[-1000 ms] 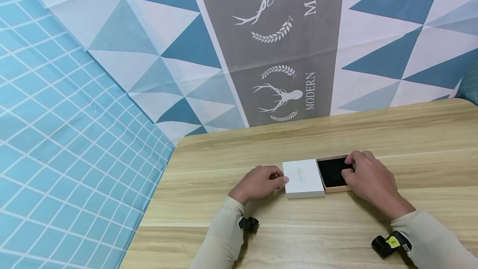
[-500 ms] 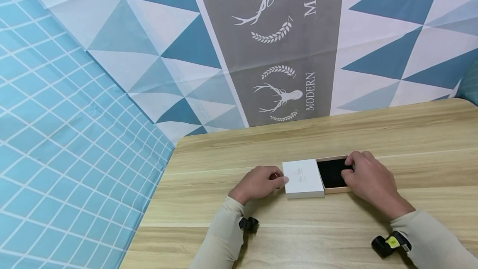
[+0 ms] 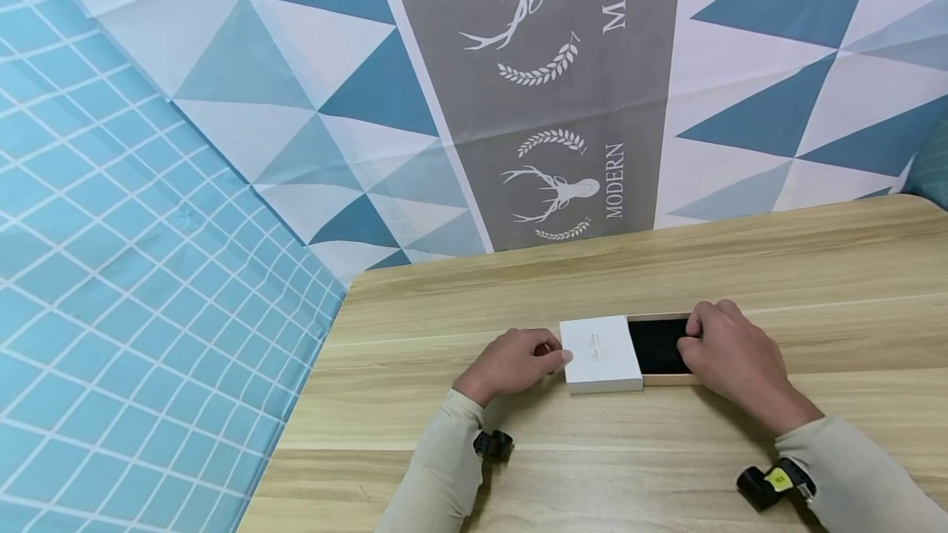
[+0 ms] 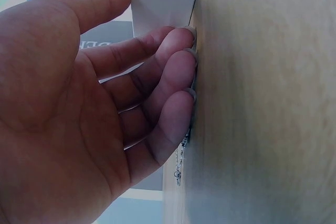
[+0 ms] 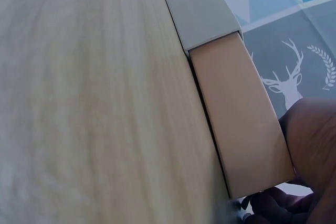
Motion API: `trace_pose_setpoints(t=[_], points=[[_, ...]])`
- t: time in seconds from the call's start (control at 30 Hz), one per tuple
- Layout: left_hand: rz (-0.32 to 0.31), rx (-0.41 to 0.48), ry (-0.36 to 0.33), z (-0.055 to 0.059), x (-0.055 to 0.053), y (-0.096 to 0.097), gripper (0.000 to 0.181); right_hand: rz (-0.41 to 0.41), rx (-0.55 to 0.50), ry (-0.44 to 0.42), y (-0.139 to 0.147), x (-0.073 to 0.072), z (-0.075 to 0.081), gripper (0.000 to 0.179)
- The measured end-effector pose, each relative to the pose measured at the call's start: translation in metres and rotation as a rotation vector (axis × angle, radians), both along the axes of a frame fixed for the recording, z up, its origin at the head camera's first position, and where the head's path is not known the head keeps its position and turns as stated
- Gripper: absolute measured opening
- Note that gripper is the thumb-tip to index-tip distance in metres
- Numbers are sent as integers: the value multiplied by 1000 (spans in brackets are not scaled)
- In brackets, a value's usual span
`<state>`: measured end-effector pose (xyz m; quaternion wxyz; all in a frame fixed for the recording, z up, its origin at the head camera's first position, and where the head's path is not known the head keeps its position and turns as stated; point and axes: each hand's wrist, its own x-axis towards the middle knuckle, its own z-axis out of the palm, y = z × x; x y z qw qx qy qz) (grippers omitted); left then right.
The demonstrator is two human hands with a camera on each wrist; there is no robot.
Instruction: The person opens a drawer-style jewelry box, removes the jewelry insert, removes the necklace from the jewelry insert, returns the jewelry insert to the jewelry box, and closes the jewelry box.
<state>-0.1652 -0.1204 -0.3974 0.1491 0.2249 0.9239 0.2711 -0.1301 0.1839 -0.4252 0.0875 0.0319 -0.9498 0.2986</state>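
Note:
A white box sleeve [image 3: 601, 354] with small printed lettering lies flat on the wooden table. Its tan drawer tray [image 5: 239, 114], lined in black, sticks out of the right side. My left hand [image 3: 516, 363] holds the sleeve's left end, thumb at the top edge and the other fingers bent low against the table. At the tray's outer end, my right hand [image 3: 736, 354] grips with curled fingers, hiding that end in the head view. Below my left fingers, the left wrist view shows a fine silver chain [image 4: 179, 167]; the hand covers part of it.
The wooden table [image 3: 592, 467] runs to a patterned cloth wall [image 3: 555, 105] at the back. A blue checked cloth [image 3: 148, 270] hangs along the left edge. Black cameras sit on both wrists.
The tray has straightened and its inner end has slipped into the sleeve's mouth, so its inner wall is no longer visible. The left hand and sleeve stay nearly still.

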Motion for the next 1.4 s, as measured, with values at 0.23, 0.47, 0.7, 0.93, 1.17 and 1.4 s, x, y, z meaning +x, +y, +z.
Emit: trace_pose_setpoints(t=[0.23, 0.47, 0.7, 0.93, 1.17, 1.4], points=[[4, 3, -3, 0, 0, 0, 25, 6, 5, 3, 0, 0, 0, 5], [-4, -5, 4, 1, 0, 1, 26, 3, 2, 14, 0, -1, 0, 5], [2, -9, 4, 1, 0, 0, 26, 11, -11, 40, -2, 0, 1, 9], [8, 7, -4, 0, 1, 0, 24, 26, -21, 71, -4, 0, 0, 9], [1, 23, -2, 0, 0, 0, 23, 35, -27, 95, -4, -1, -3, 10], [2, 41, -10, -1, 0, -1, 21, 52, -33, 105, -5, -1, -4, 6]])
